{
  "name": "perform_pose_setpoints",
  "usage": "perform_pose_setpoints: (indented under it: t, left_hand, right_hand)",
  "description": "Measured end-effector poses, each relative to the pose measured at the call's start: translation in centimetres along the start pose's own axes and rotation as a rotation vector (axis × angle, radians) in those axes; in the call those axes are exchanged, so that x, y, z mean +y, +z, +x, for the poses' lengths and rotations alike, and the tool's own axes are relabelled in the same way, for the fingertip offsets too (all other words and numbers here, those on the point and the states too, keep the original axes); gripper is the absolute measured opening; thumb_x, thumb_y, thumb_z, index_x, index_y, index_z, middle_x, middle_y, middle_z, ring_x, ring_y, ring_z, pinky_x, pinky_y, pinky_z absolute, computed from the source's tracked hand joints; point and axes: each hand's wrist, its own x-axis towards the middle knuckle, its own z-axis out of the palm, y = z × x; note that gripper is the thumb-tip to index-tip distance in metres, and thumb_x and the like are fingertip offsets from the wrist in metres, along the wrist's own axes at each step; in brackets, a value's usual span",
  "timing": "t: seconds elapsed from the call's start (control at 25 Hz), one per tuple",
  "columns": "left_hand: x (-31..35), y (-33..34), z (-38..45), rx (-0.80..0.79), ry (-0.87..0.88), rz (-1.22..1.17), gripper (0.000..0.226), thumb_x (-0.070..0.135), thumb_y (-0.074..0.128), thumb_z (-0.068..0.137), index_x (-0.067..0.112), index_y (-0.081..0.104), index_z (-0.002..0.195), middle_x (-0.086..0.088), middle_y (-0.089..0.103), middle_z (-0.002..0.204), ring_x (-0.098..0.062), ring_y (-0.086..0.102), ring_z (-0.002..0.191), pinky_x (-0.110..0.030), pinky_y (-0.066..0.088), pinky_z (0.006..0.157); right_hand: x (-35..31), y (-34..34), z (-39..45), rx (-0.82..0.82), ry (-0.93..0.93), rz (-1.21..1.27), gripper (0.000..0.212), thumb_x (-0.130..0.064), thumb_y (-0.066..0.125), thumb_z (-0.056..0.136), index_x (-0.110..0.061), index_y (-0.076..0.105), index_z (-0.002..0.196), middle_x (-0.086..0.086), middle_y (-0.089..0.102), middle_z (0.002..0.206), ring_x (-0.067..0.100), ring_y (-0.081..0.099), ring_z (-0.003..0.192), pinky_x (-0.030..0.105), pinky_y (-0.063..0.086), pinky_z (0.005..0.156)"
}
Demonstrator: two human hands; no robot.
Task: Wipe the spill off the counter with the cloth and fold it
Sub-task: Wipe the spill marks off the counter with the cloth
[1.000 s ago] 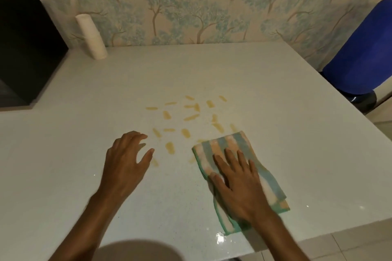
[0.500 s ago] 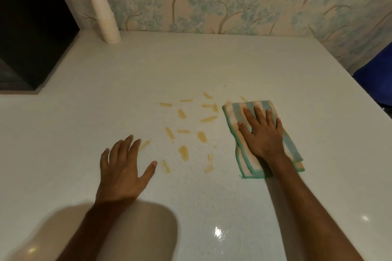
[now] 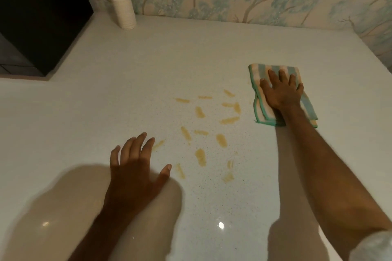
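So the right hand (image 3: 280, 93) is where the action is: no real grip here, it's spread flat, palm down, fingers (image 3: 272, 76) apart, pressing on the striped cloth (image 3: 258, 101) rather than pinching it. The cloth looks folded into a few layers, green-edged with teal and cream stripes, and it sits flat on the surface (image 3: 191, 59) just to the right of the spill (image 3: 203, 131), with its left edge close to the nearest streaks but not covering any of them.

The left hand (image 3: 135, 167) holds nothing either. It's open, fingers fanned, sitting low over or on the surface just left of the spill; one faint streak lies right by its fingertips. Can't tell for sure whether the palm is actually touching down.

Step-wise this reads as the wiping stage, and not far along: a good scatter of yellow-orange dashes is there to the left of the cloth. The next move probably calls for dragging the cloth leftward across the spill with steady downward pressure, in a few passes, since the marks are spread out. Folding comes only after that.

Pose: the right arm is stretched well out, nearly straight, reaching beyond the far side of the spill. The left forearm comes in bent and closer to the body.

Well behind the spill, a stack of white paper cups (image 3: 122, 2) stands by the wallpapered wall.
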Motion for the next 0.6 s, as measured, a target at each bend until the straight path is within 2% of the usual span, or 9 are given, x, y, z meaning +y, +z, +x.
perform_pose_setpoints:
  t: [0.12, 0.28, 0.44, 0.6]
  left_hand:
    - [0.0, 0.0, -0.1, -0.009, -0.005, -0.031, 0.079, 0.071, 0.046, 0.083, 0.022, 0.048, 0.144, -0.005, 0.043, 0.156, -0.027, 0.037, 0.144, -0.058, 0.028, 0.117]
    - [0.0, -0.2, -0.7, 0.029, 0.015, -0.049, 0.078, 0.069, 0.045, 0.086, 0.017, 0.052, 0.144, -0.006, 0.044, 0.157, -0.026, 0.038, 0.144, -0.054, 0.025, 0.119]
    - [0.1, -0.7, -0.4, -0.064, 0.000, -0.016, 0.087, 0.076, 0.031, 0.086, 0.019, 0.043, 0.151, -0.005, 0.035, 0.162, -0.028, 0.030, 0.149, -0.056, 0.019, 0.121]
    - [-0.3, -1.3, -0.7, -0.067, 0.006, -0.091, 0.090, 0.078, 0.029, 0.087, 0.021, 0.031, 0.156, -0.002, 0.029, 0.165, -0.024, 0.024, 0.152, -0.054, 0.016, 0.124]
  right_hand:
    - [-0.8, -0.2, 2.1, -0.022, -0.035, -0.002, 0.083, -0.082, 0.015, 0.089, -0.043, 0.014, 0.163, 0.003, 0.008, 0.174, 0.038, 0.002, 0.159, 0.064, -0.003, 0.124]
    - [-1.1, -0.5, 0.9, -0.075, -0.171, -0.041, 0.077, -0.081, 0.017, 0.091, -0.050, 0.011, 0.161, 0.000, 0.006, 0.175, 0.038, 0.000, 0.159, 0.063, -0.003, 0.124]
    - [-1.8, 0.5, -3.7, -0.065, -0.223, -0.062, 0.073, -0.078, 0.018, 0.093, -0.051, 0.012, 0.161, -0.001, 0.007, 0.175, 0.037, 0.003, 0.159, 0.062, 0.000, 0.125]
    - [-2.4, 1.7, -11.1, -0.055, -0.213, -0.038, 0.072, -0.076, 0.018, 0.095, -0.050, 0.009, 0.161, 0.000, 0.007, 0.175, 0.036, 0.002, 0.159, 0.063, -0.002, 0.124]
